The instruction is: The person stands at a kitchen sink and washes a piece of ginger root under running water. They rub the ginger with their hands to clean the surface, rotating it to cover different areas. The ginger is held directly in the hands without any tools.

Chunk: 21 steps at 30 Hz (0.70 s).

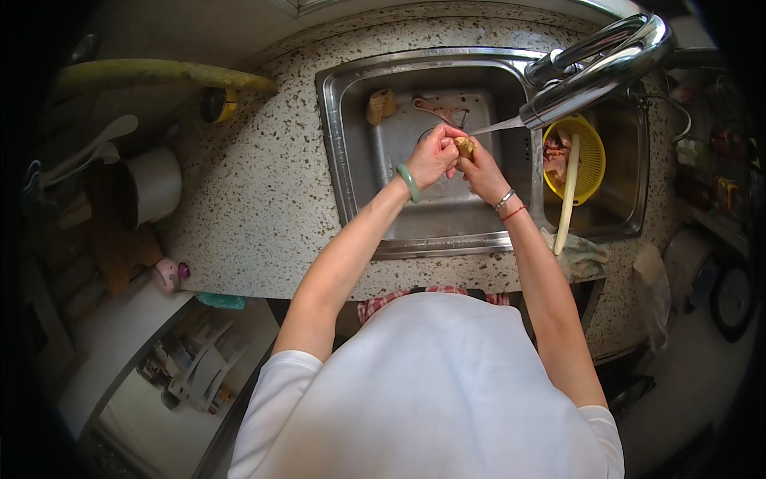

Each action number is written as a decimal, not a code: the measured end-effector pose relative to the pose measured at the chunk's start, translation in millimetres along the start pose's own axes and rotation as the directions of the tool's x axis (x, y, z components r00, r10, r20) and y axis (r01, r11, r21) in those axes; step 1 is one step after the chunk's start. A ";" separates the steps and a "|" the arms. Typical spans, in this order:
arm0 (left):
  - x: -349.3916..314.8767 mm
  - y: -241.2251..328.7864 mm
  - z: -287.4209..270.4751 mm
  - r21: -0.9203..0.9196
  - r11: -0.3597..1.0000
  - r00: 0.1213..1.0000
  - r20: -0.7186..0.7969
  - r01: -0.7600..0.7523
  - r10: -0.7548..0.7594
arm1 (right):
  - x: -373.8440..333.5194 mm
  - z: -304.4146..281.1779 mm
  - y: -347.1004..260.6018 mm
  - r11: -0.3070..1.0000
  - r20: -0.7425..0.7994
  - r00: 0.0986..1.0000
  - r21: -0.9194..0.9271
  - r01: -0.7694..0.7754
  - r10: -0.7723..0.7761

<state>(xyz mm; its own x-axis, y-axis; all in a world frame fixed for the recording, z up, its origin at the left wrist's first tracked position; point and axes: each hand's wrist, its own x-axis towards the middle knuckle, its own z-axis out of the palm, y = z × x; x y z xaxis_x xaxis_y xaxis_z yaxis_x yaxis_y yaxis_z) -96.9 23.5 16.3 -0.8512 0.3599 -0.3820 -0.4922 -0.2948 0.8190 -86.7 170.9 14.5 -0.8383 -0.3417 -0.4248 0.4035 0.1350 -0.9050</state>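
Over the large steel sink basin (pixel 375 180), both hands come together at a small yellow-brown knob that looks like a piece of ginger (pixel 463 147). My right hand (pixel 483 172) grips it between thumb and fingers. From the other side my left hand (pixel 432 156) closes on it, fingers bent and pressed together; its far side is hidden. A thin stream of water (pixel 499 126) from the chrome faucet (pixel 586 80) reaches the fingers. Beyond them a pinkish peeler (pixel 439 108) lies on the basin floor, with a tan lumpy chunk (pixel 381 106) to its left.
In the smaller right basin stands a yellow colander (pixel 592 164) holding raw meat pieces (pixel 556 156). A long pale stalk (pixel 568 195) leans across its rim beside a crumpled cloth (pixel 584 257). A white pot (pixel 153 186) stands far left of the speckled counter (pixel 255 191).
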 end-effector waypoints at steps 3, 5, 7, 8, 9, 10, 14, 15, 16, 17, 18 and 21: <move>1.5 3.1 5.7 0.112 0.993 0.999 -0.026 0.024 -0.021 | 4.9 -3.8 15.1 0.998 -0.019 1.000 -0.063 0.024 -0.025; 2.2 3.5 5.8 0.195 0.980 0.998 -0.043 0.042 -0.034 | 8.1 -4.0 22.1 0.974 -0.047 0.994 -0.207 0.091 -0.103; 4.7 4.8 4.5 0.258 0.965 0.998 -0.046 0.045 -0.034 | 11.1 -5.0 31.4 0.968 -0.056 0.986 -0.207 0.141 -0.156; 5.8 5.2 4.3 0.230 0.972 0.999 -0.020 0.042 -0.038 | 12.5 -5.8 37.0 0.978 -0.055 0.984 -0.136 0.160 -0.169; 6.9 5.8 4.2 0.202 0.979 0.999 0.008 0.039 -0.041 | 13.0 -8.0 42.4 0.982 -0.057 0.982 -0.065 0.179 -0.182; 5.5 4.5 0.2 0.172 0.984 0.999 0.021 0.039 -0.044 | 11.6 -7.3 35.8 0.997 -0.011 0.997 -0.015 0.080 -0.080; 2.4 4.0 -4.7 0.202 0.979 0.998 0.039 0.038 -0.046 | -0.5 -7.1 1.1 0.976 0.107 0.981 0.133 -0.174 0.160; 3.0 2.6 -5.5 0.182 0.983 0.999 0.042 0.017 -0.025 | -1.2 -6.4 -1.0 0.967 0.120 0.977 0.164 -0.197 0.179; 3.7 2.4 -4.9 0.163 0.987 0.999 0.048 -0.002 -0.006 | -1.7 -6.2 -1.7 0.970 0.110 0.978 0.151 -0.191 0.176; 3.7 2.1 -4.8 0.192 0.981 0.999 0.035 -0.003 -0.003 | -1.9 -5.9 -2.4 0.973 0.100 0.980 0.137 -0.186 0.173; 3.2 1.6 -4.9 0.222 0.975 1.000 0.023 -0.004 -0.001 | -2.0 -5.3 -2.9 0.976 0.091 0.981 0.123 -0.180 0.170; 7.0 -9.1 4.1 0.498 0.849 0.968 -0.070 -0.176 0.241 | -0.5 -0.8 2.7 0.937 -0.105 0.986 -0.337 0.090 -0.133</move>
<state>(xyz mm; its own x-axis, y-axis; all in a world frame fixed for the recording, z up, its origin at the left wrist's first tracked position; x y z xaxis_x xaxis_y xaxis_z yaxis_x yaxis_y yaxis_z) -97.7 32.3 7.9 -0.9554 0.2156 -0.2019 -0.1775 0.1273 0.9758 -85.4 172.2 12.3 -0.9183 -0.2571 -0.3010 0.1786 0.4094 -0.8947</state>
